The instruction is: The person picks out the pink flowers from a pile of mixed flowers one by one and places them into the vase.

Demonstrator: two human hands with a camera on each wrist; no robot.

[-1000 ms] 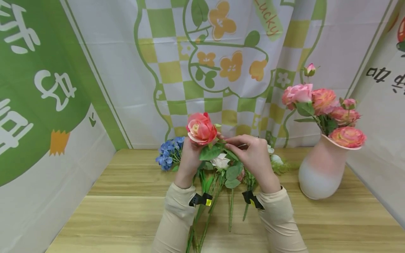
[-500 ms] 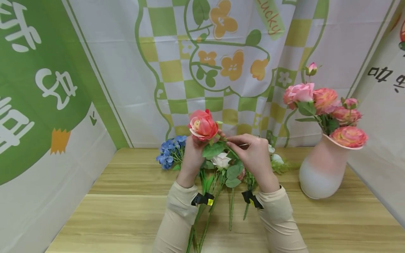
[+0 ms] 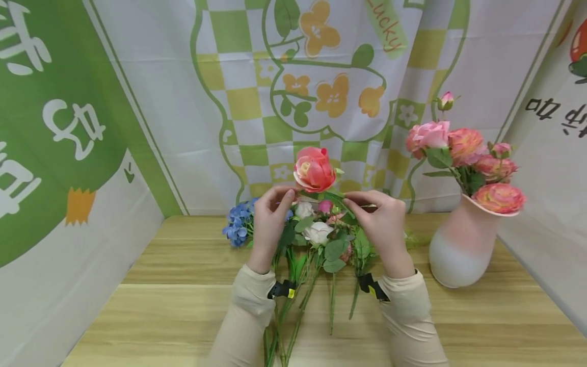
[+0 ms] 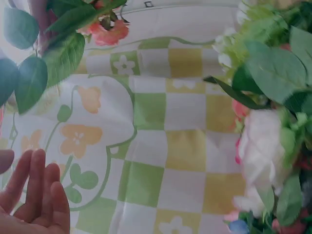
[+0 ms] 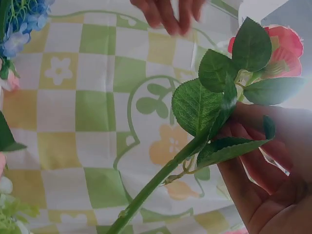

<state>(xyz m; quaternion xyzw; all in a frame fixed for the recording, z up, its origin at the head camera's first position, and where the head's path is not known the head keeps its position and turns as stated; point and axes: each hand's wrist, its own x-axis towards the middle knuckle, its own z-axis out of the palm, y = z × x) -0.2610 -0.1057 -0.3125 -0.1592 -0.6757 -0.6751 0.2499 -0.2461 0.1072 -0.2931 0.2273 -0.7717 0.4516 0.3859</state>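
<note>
In the head view a coral-pink rose [image 3: 314, 170] is held up above the loose flowers. The right hand [image 3: 382, 216] pinches its green stem [image 5: 161, 176] just below the bloom, among the leaves, as the right wrist view shows. To the left of the rose is the left hand [image 3: 271, 216], apart from the stem, its fingers relaxed and holding nothing; the left wrist view shows those fingers [image 4: 36, 187] loosely extended. Beneath both hands lie a white rose [image 3: 318, 233], blue hydrangea [image 3: 237, 224] and other stems on the table.
A pink-and-white vase [image 3: 463, 244] holding several pink flowers [image 3: 465, 146] stands on the right of the wooden table [image 3: 151, 306]. A patterned cloth [image 3: 247, 102] hangs behind the table, with printed panels at both sides.
The left hand has let go of the rose and moved a little left. The rose has shifted right and slightly up in the right hand, uncovering more of the flowers beneath.
</note>
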